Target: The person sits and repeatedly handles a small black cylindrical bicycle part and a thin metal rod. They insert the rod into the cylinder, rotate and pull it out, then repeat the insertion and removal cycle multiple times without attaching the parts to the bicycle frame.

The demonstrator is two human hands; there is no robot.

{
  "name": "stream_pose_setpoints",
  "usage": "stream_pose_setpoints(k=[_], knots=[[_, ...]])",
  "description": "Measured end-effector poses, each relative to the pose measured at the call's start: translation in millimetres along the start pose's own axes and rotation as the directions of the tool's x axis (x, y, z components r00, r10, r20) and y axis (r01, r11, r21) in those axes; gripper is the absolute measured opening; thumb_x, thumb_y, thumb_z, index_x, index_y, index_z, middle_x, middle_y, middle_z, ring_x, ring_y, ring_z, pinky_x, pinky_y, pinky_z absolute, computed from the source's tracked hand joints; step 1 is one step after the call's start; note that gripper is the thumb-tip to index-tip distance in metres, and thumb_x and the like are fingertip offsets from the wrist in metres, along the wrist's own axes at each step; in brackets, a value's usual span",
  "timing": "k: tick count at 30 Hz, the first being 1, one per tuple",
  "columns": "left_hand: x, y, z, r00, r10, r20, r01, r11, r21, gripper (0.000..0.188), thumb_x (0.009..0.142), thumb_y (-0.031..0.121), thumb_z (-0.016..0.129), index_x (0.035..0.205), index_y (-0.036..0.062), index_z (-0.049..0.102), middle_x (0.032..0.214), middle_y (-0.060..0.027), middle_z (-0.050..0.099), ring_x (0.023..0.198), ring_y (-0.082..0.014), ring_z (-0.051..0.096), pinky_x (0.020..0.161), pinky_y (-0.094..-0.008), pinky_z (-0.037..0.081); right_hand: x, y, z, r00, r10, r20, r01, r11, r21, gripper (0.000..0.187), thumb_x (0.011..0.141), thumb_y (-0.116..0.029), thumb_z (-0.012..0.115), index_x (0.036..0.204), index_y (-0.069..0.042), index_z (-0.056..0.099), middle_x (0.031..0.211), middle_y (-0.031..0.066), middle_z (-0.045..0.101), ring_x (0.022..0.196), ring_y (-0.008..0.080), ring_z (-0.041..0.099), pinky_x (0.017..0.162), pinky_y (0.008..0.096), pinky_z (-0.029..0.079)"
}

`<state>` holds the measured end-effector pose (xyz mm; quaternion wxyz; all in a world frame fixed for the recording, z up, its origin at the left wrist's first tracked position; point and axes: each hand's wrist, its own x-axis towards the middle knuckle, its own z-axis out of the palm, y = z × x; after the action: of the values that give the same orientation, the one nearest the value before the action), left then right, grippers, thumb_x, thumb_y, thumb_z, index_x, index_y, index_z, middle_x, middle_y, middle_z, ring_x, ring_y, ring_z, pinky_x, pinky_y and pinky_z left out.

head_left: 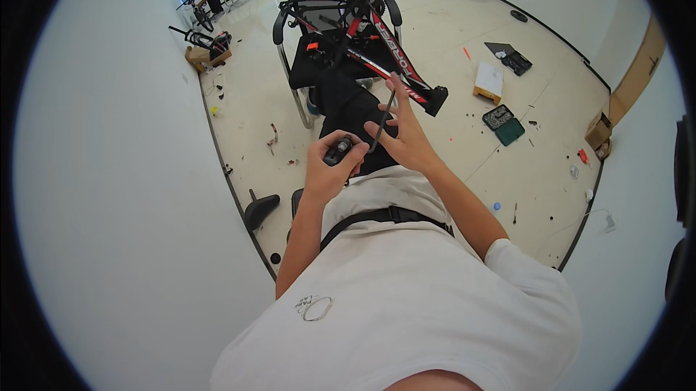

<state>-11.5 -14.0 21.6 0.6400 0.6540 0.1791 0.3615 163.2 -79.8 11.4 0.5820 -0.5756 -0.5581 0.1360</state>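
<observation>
Small black rounded part (333, 158) with a silver bolt (344, 146), pinched near by the curled left hand (323, 166), slim dark L-shaped metal key (384, 121) slanted just right, touched by the raised right hand (409, 141), fingers spread, firmness untellable, red-black bicycle frame (394, 50) supported farther off.

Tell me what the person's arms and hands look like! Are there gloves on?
No gloves: the left hand and right hand are both bare, with five-fingered human shapes. The forearms are bare too, and I see no watch. The right arm's short sleeve is plain white and loose, part of a white T-shirt.
</observation>
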Motion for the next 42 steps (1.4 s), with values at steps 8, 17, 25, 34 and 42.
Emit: stream_pose_setpoints(k=[8, 17, 25, 34, 42], knots=[[5.9, -11.7, 0.6, 0.99, 0.063, -0.124, -0.054, 0.996, 0.075, 0.013, 0.085, 0.011, 0.072, 0.085, 0.0006, 0.066, 0.063, 0.0002, 0.059, 0.054, -0.004, 0.053, 0.049, -0.0193, 0.04, -7.8, -30.7, -7.9, 0.928, -0.124, 0.352, 0.151, 0.987, -0.05, 0.099, 0.08, -0.024, 0.076, 0.153, -0.007, 0.013, 0.147, 0.0225, 0.036, 0.126, 0.0331, 0.05, 0.102, 0.0404, 0.044], [1.6, -0.5, 3.0, 0.999, -0.032, -0.001, 0.032, 0.999, 0.007, 0.011, 0.086, 0.008, 0.069, 0.085, -0.0007, 0.063, 0.063, -0.0014, 0.057, 0.052, -0.0063, 0.05, 0.048, -0.0203, 0.038, 1.8, -2.3, -3.7, 0.998, 0.058, -0.03, -0.054, 0.991, 0.125, 0.088, 0.087, -0.036, 0.07, 0.153, -0.011, 0.017, 0.145, 0.0212, 0.04, 0.125, 0.0332, 0.051, 0.096, 0.0404, 0.046], [2.9, -6.1, 2.8, 0.993, 0.007, -0.118, -0.003, 0.999, 0.038, 0.01, 0.086, 0.01, 0.07, 0.086, 0.001, 0.066, 0.065, 0.0007, 0.059, 0.055, -0.0042, 0.053, 0.048, -0.0187, 0.039, -4.5, -20.6, -10.2, 0.944, 0.04, 0.328, -0.05, 0.998, 0.023, 0.105, 0.072, -0.035, 0.08, 0.153, -0.014, 0.017, 0.146, 0.0197, 0.04, 0.123, 0.0331, 0.052, 0.098, 0.0447, 0.044], [2.9, -8.1, 14.8, 0.996, 0.059, -0.073, -0.053, 0.996, 0.079, 0.007, 0.086, 0.005, 0.067, 0.085, -0.001, 0.063, 0.062, -0.0011, 0.056, 0.053, -0.0062, 0.049, 0.049, -0.0206, 0.037, 6.8, -20.1, -23.3, 0.921, -0.246, 0.301, 0.305, 0.937, -0.168, 0.092, 0.067, -0.017, 0.078, 0.146, -0.01, 0.033, 0.144, 0.0141, 0.042, 0.127, 0.0321, 0.048, 0.102, 0.0417, 0.042], [-0.8, -4.1, 15.3, 0.996, -0.008, 0.084, 0.007, 1.0, 0.019, 0.006, 0.086, 0.003, 0.067, 0.084, -0.0007, 0.062, 0.061, -0.0004, 0.055, 0.052, -0.006, 0.049, 0.048, -0.0215, 0.036, 9.3, -12.6, -27.0, 0.987, -0.161, -0.011, 0.157, 0.971, -0.18, 0.104, 0.066, -0.035, 0.087, 0.148, -0.009, 0.029, 0.144, 0.0122, 0.044, 0.119, 0.0325, 0.054, 0.096, 0.043, 0.044]])
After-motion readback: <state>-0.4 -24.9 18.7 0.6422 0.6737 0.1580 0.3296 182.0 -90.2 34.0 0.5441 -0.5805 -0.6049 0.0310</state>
